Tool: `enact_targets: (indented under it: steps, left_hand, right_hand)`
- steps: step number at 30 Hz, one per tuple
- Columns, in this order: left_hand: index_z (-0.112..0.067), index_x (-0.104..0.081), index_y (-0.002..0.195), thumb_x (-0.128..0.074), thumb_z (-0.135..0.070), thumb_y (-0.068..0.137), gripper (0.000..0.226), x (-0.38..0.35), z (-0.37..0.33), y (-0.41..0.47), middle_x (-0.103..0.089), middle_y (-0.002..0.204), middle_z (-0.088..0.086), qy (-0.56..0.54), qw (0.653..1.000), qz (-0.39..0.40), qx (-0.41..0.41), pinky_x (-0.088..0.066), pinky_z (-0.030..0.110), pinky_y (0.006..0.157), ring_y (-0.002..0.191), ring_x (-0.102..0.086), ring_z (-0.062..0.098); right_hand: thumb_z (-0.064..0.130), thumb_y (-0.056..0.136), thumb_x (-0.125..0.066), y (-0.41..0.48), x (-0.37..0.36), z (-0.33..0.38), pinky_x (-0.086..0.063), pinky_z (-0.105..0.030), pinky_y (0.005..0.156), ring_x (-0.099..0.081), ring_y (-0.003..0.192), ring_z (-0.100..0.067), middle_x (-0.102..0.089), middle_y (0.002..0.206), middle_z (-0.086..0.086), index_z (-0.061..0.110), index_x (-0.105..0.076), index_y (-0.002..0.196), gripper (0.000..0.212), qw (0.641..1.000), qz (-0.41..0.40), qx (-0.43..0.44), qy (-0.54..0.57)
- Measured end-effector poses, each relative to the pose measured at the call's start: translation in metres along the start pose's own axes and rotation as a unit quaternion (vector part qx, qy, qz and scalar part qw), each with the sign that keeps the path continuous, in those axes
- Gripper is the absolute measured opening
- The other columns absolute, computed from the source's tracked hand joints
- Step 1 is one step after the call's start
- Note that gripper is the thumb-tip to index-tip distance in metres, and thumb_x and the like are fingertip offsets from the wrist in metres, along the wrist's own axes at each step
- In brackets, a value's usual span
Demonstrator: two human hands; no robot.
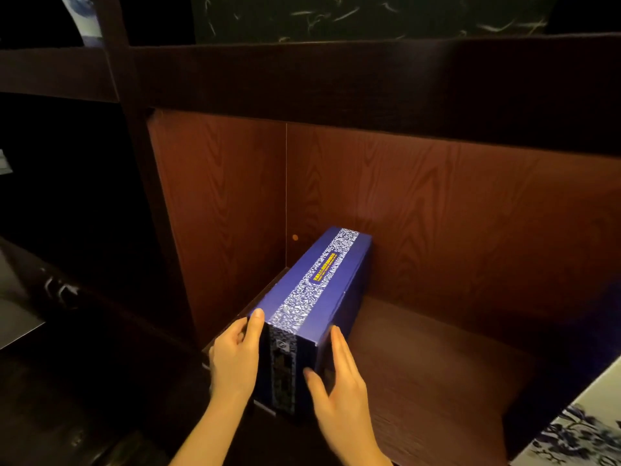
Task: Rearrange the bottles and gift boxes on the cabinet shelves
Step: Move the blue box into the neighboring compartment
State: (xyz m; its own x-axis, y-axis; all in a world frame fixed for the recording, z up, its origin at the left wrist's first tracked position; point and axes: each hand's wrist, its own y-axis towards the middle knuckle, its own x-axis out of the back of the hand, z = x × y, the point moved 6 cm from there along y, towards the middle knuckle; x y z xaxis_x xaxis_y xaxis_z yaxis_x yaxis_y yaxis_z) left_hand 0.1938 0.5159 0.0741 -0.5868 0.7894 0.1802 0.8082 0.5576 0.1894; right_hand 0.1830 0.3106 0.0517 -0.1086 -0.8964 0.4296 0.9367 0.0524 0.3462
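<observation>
Both hands seat a blue gift box in the cabinet compartment.

The left hand [235,358] presses flat on the left side of the blue gift box [312,297], which lies lengthwise on the wooden shelf [437,375] near the left wall; the right hand [339,381] clasps its front right corner. This looks like placement; next, square it against the back panel and release.

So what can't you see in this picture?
- Head view: the yellow writing on the blue gift box is too small and blurry to read.
- What is inside the box: hidden, it is closed.
- White and blue thing, bottom right: cut off by the edge.
- Shelves on the left: too dark.
</observation>
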Motion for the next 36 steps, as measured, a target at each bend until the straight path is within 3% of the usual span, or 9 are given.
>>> enact_targets:
  steps: [4, 8, 12, 15, 19, 24, 26, 32, 36]
  left_hand:
    - [-0.045, -0.066, 0.072, -0.052, -0.071, 0.078, 0.03, -0.004, -0.017, -0.034, -0.065, 0.06, -0.016, 0.03, 0.999, -0.024, -0.03, -0.042, 0.033, 0.06, 0.058, -0.059, 0.006]
    - [-0.069, -0.062, 0.081, -0.045, -0.081, 0.076, 0.022, -0.023, -0.029, -0.074, -0.067, 0.07, -0.034, 0.057, 0.996, 0.019, -0.061, -0.042, 0.014, 0.06, 0.074, -0.062, -0.014]
    - [-0.039, -0.072, 0.108, -0.053, -0.082, 0.071, 0.06, -0.052, -0.024, -0.108, -0.07, 0.083, -0.034, -0.007, 0.998, 0.058, -0.03, -0.051, 0.01, 0.075, 0.086, -0.066, -0.014]
    - [-0.03, -0.07, 0.12, -0.057, -0.08, 0.068, 0.074, -0.077, -0.025, -0.131, -0.075, 0.104, -0.019, -0.037, 0.995, 0.093, -0.007, -0.058, 0.029, 0.085, 0.09, -0.068, -0.01]
    - [-0.037, -0.066, 0.127, -0.052, -0.083, 0.07, 0.075, -0.103, -0.038, -0.158, -0.073, 0.112, -0.017, -0.018, 0.991, 0.131, -0.028, -0.056, 0.025, 0.087, 0.09, -0.064, -0.016]
    - [-0.039, -0.061, 0.133, -0.046, -0.087, 0.073, 0.078, -0.135, -0.048, -0.18, -0.064, 0.131, -0.018, -0.02, 0.977, 0.205, -0.052, -0.053, 0.02, 0.091, 0.103, -0.064, -0.01]
    - [-0.038, -0.065, 0.128, -0.046, -0.084, 0.076, 0.072, -0.142, -0.047, -0.18, -0.068, 0.124, -0.022, -0.032, 0.973, 0.219, -0.062, -0.053, 0.024, 0.093, 0.109, -0.063, -0.009]
    - [-0.028, -0.068, 0.099, -0.059, -0.04, 0.094, 0.015, -0.127, -0.035, -0.083, -0.073, 0.095, -0.01, -0.096, 0.992, 0.05, -0.062, -0.053, 0.033, 0.082, 0.091, -0.068, 0.004]
    - [-0.015, -0.058, 0.125, -0.056, -0.045, 0.097, 0.041, -0.144, -0.018, 0.009, -0.062, 0.121, 0.003, -0.102, 0.994, 0.03, 0.035, -0.043, 0.023, 0.08, 0.104, -0.06, 0.014]
  right_hand:
    - [0.012, 0.088, -0.074, -0.011, 0.031, -0.017, -0.035, -0.024, 0.114, -0.038, 0.139, 0.008, -0.043, 0.15, 0.022, 0.036, -0.036, 0.149, 0.076, 1.0, -0.027, 0.002, 0.012]
    - [0.006, 0.09, -0.07, -0.019, 0.067, -0.043, -0.043, -0.019, 0.105, -0.051, 0.129, 0.007, -0.054, 0.139, 0.031, 0.04, -0.047, 0.144, 0.068, 0.998, -0.043, -0.022, 0.032]
    - [0.007, 0.094, -0.064, -0.024, 0.103, -0.067, -0.039, -0.002, 0.093, -0.05, 0.121, 0.019, -0.056, 0.125, 0.044, 0.029, -0.053, 0.14, 0.052, 0.996, -0.067, -0.045, 0.037]
    - [0.009, 0.098, -0.059, -0.024, 0.131, -0.082, -0.035, 0.001, 0.093, -0.049, 0.122, 0.017, -0.057, 0.134, 0.025, 0.017, -0.053, 0.142, 0.046, 0.992, -0.101, -0.06, 0.036]
    - [0.011, 0.102, -0.052, -0.021, 0.16, -0.099, -0.042, -0.021, 0.104, -0.056, 0.127, -0.012, -0.062, 0.137, 0.0, 0.011, -0.056, 0.14, 0.039, 0.985, -0.144, -0.09, 0.038]
    - [0.014, 0.104, -0.049, -0.016, 0.188, -0.113, -0.044, -0.045, 0.107, -0.058, 0.126, -0.022, -0.064, 0.133, -0.005, 0.009, -0.058, 0.137, 0.035, 0.972, -0.196, -0.122, 0.039]
    - [0.017, 0.103, -0.05, -0.016, 0.194, -0.115, -0.042, -0.045, 0.108, -0.056, 0.128, -0.022, -0.06, 0.138, -0.006, 0.011, -0.053, 0.141, 0.039, 0.967, -0.207, -0.139, 0.041]
    - [0.049, 0.084, -0.057, -0.049, 0.174, -0.092, -0.034, -0.031, 0.107, -0.039, 0.137, -0.01, -0.033, 0.158, 0.011, 0.039, -0.03, 0.152, 0.073, 0.954, -0.232, -0.164, 0.099]
    - [0.043, 0.074, -0.068, -0.063, 0.149, -0.063, -0.026, -0.03, 0.115, -0.023, 0.147, -0.003, -0.017, 0.164, 0.015, 0.032, -0.024, 0.152, 0.091, 0.968, -0.214, -0.116, 0.051]
